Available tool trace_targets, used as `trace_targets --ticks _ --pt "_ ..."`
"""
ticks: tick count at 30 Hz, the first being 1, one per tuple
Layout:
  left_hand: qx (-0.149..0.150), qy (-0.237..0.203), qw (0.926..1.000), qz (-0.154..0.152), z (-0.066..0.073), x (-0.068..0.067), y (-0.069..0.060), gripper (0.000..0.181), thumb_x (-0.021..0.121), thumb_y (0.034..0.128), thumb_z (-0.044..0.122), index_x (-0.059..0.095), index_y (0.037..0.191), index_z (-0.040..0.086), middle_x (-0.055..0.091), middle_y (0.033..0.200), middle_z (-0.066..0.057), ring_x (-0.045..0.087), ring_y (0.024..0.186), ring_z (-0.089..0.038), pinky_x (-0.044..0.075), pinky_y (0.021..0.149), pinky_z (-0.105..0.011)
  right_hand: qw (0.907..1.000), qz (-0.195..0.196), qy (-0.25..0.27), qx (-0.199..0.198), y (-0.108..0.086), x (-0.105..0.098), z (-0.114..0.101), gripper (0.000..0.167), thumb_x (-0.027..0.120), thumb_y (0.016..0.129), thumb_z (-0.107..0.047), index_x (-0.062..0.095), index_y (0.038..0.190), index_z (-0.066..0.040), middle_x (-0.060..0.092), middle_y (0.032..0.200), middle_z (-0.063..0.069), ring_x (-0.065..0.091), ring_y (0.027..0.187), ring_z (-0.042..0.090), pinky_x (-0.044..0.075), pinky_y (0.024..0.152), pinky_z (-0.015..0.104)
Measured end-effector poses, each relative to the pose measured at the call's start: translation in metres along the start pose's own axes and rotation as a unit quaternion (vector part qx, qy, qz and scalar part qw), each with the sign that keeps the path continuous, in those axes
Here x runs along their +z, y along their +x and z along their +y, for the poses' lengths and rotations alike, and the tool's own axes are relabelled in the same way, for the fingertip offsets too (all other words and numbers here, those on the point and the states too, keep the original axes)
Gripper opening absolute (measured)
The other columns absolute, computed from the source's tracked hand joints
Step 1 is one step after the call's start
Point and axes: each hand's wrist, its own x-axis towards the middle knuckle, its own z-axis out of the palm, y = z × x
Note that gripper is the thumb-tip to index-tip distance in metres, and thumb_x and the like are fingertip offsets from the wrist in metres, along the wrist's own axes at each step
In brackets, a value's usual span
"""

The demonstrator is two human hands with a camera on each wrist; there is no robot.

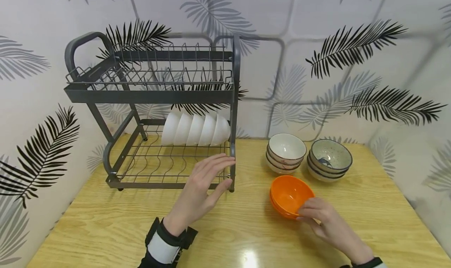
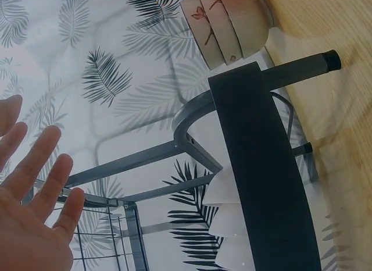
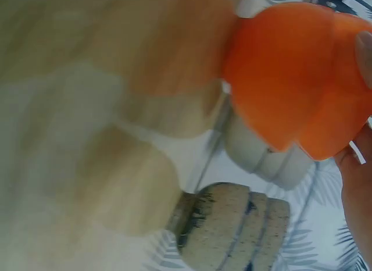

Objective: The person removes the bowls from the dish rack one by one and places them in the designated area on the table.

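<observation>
Two nested orange bowls [image 1: 289, 195] sit on the table, right of centre. At their near right rim my right hand [image 1: 327, 223] pinches the top bowl's edge between fingers and thumb. The right wrist view shows the orange bowls [image 3: 285, 67] from the side, with the hand mostly cut off at the frame's edge. My left hand [image 1: 202, 186] hovers before the lower front corner of a dark grey dish rack [image 1: 151, 97], holding nothing. Its fingers are extended and spread in the left wrist view. Several white bowls [image 1: 172, 129] stand on edge in a row on the rack's lower tier.
Behind the orange bowls is a stack of white bowls [image 1: 287, 146] with red markings. To its right stands a stack of speckled bowls [image 1: 330, 154] with dark rims. The rack's upper wire basket [image 1: 151, 74] holds no dishes. A leaf-patterned wall [image 1: 327, 103] closes the wooden table's [image 1: 239, 229] back.
</observation>
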Motion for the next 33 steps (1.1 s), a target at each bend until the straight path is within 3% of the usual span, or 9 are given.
trace_targets --ticks 3,6,10,13,16,20,24,28,33 --pt "0.003 0.003 1.0000 0.000 -0.001 0.000 0.000 0.040 0.053 0.1048 0.032 0.057 0.138 0.009 0.062 0.140 -0.006 0.053 0.136 -0.026 0.043 0.115 -0.046 0.9999 -0.013 -0.001 -0.007 -0.006 0.004 0.004 0.029 0.061 0.101 -0.030 0.077 0.085 -0.012 0.073 0.086 -0.005 0.064 0.080 0.012 0.050 0.080 0.017" --pt "-0.001 0.000 1.0000 -0.003 -0.001 0.000 0.000 0.039 0.056 0.1036 0.028 0.057 0.138 0.010 0.063 0.139 -0.006 0.053 0.135 -0.026 0.042 0.115 -0.046 0.9992 -0.036 -0.013 0.010 -0.011 0.005 0.004 0.003 0.076 0.088 -0.014 0.078 0.087 -0.013 0.075 0.090 -0.005 0.065 0.083 0.013 0.050 0.086 0.015" --pt "-0.016 -0.002 0.9998 -0.010 0.000 0.001 -0.001 0.038 0.059 0.1020 0.025 0.058 0.137 0.010 0.064 0.138 -0.008 0.054 0.135 -0.025 0.042 0.116 -0.047 0.9960 -0.066 -0.033 0.051 -0.011 0.003 -0.001 0.027 0.083 0.071 -0.003 0.079 0.093 -0.017 0.076 0.098 -0.002 0.068 0.092 0.018 0.041 0.102 0.008" --pt "-0.030 -0.003 0.9994 -0.015 0.000 0.001 -0.001 0.039 0.063 0.1000 0.021 0.058 0.137 0.011 0.064 0.138 -0.008 0.054 0.135 -0.027 0.042 0.115 -0.049 0.9932 -0.074 -0.031 0.085 -0.009 0.001 -0.005 0.030 0.085 0.071 -0.005 0.079 0.098 -0.016 0.076 0.104 0.000 0.067 0.103 0.027 0.027 0.115 0.005" --pt "-0.050 -0.005 0.9985 -0.022 0.000 0.000 -0.002 0.041 0.066 0.0979 0.018 0.058 0.138 0.011 0.064 0.138 -0.008 0.053 0.136 -0.028 0.041 0.115 -0.051 0.9915 -0.065 -0.015 0.111 -0.006 0.000 -0.007 0.032 0.085 0.072 -0.005 0.078 0.102 -0.014 0.075 0.109 0.003 0.063 0.112 0.033 0.017 0.120 0.005" --pt "-0.091 -0.029 0.9948 -0.037 -0.001 0.000 -0.002 0.043 0.065 0.0979 0.016 0.056 0.139 0.009 0.060 0.143 -0.012 0.050 0.140 -0.032 0.037 0.119 -0.055 0.9916 -0.038 0.017 0.123 0.000 -0.001 -0.004 0.034 0.083 0.075 -0.001 0.076 0.107 -0.011 0.074 0.113 0.008 0.058 0.125 0.019 0.018 0.122 0.009" --pt "-0.149 -0.074 0.9850 -0.046 -0.003 0.001 -0.003 0.054 0.064 0.0985 0.011 0.042 0.148 0.004 0.058 0.143 -0.016 0.053 0.136 -0.034 0.039 0.118 -0.055 0.9910 -0.017 0.036 0.127 0.011 -0.004 -0.002 0.034 0.080 0.077 0.004 0.075 0.110 -0.007 0.072 0.118 0.013 0.051 0.135 0.004 0.019 0.124 0.013" --pt "-0.197 -0.096 0.9751 -0.035 -0.007 0.001 -0.004 0.064 0.064 0.0975 0.008 0.030 0.151 0.001 0.061 0.138 -0.018 0.061 0.124 -0.037 0.051 0.103 -0.056 0.9892 -0.013 0.044 0.139 0.025 -0.005 -0.003 0.035 0.078 0.080 0.004 0.074 0.114 -0.005 0.071 0.123 0.013 0.046 0.139 0.001 0.020 0.124 0.014" --pt "-0.230 -0.089 0.9685 -0.034 -0.015 -0.005 -0.006 0.063 0.064 0.0981 0.009 0.029 0.150 0.000 0.060 0.139 -0.019 0.067 0.105 -0.038 0.052 0.096 -0.057 0.9892 -0.004 0.055 0.136 0.041 -0.005 -0.005 0.038 0.076 0.083 0.004 0.072 0.119 -0.006 0.070 0.126 0.012 0.046 0.140 0.000 0.024 0.123 0.013"
